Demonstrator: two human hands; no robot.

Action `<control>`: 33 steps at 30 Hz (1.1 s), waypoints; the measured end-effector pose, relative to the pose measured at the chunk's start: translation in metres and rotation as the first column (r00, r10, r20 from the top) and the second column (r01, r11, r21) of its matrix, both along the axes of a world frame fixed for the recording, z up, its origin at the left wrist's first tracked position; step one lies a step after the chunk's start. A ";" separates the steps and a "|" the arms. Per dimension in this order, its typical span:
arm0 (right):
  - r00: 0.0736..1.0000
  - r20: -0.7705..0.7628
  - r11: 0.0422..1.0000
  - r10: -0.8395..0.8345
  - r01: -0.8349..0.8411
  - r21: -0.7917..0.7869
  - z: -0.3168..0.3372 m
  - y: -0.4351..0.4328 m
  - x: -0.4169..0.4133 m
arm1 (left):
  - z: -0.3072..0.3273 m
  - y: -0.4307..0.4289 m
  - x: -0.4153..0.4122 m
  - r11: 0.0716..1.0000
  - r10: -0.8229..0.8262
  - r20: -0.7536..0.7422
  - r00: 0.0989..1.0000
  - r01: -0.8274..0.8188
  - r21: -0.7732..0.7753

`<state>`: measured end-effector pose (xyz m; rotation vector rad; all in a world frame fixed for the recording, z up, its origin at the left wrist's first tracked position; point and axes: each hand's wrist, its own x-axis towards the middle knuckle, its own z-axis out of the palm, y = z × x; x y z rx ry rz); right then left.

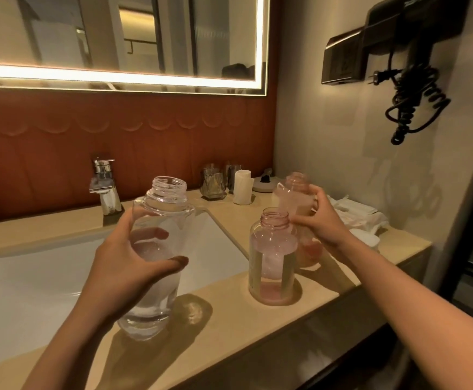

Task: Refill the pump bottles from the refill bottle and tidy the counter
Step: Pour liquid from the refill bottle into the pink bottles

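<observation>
My left hand grips a clear bottle with an open threaded neck, held just above the counter at the sink's front right corner. A pinkish bottle, also uncapped, stands in a round recess of the beige counter with a little pink liquid at its bottom. Behind it, my right hand holds a third, tilted bottle with orange-pink liquid low inside. Its neck is open too. No pump heads can be made out.
A white sink with a chrome tap lies on the left. Glasses, a white paper-wrapped cup and a small dish stand at the back. White packets lie by the right wall. A wall hair dryer hangs above.
</observation>
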<state>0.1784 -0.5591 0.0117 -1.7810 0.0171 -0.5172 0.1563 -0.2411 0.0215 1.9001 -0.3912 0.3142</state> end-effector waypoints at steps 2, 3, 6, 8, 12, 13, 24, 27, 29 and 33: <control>0.998 0.060 0.994 -0.014 0.008 0.110 0.011 -0.005 -0.010 | 0.001 0.002 -0.001 1.000 0.007 0.007 1.000 -0.007 0.001; 0.996 0.085 0.990 -0.029 0.017 0.138 0.016 -0.009 -0.016 | 0.001 0.002 -0.002 1.000 0.012 0.011 1.000 -0.012 0.001; 0.983 0.162 0.990 -0.085 0.066 0.121 0.029 -0.023 -0.048 | 0.005 0.002 -0.006 0.999 0.031 0.017 0.999 -0.031 -0.014; 0.984 0.167 0.995 -0.068 0.054 0.087 0.034 -0.028 -0.076 | 0.006 0.002 -0.008 0.999 0.030 0.020 0.999 -0.030 -0.019; 0.995 0.096 0.999 0.031 -0.029 -0.024 0.023 -0.017 -0.132 | 0.002 0.005 -0.016 1.000 0.010 0.016 1.000 -0.009 -0.009; 0.995 0.084 0.998 0.052 -0.049 -0.043 0.017 -0.008 -0.143 | 0.001 0.005 -0.018 1.000 0.008 0.016 1.000 -0.008 -0.007; 0.955 -0.028 0.929 0.296 -0.295 -0.222 -0.029 0.095 -0.132 | 0.008 0.010 -0.022 1.000 0.021 0.014 1.000 -0.021 -0.011; 0.955 -0.021 0.938 0.297 -0.295 -0.180 -0.032 0.092 -0.120 | 0.006 0.012 -0.020 1.000 0.025 0.029 0.999 -0.026 0.008; 0.959 -0.025 0.946 0.282 -0.282 -0.159 -0.032 0.086 -0.117 | 0.005 0.012 -0.019 0.999 0.021 0.041 0.999 -0.022 0.025; 0.956 -0.044 0.939 0.290 -0.293 -0.179 -0.036 0.078 -0.104 | 0.002 0.012 -0.012 0.999 0.028 0.047 0.998 -0.031 0.043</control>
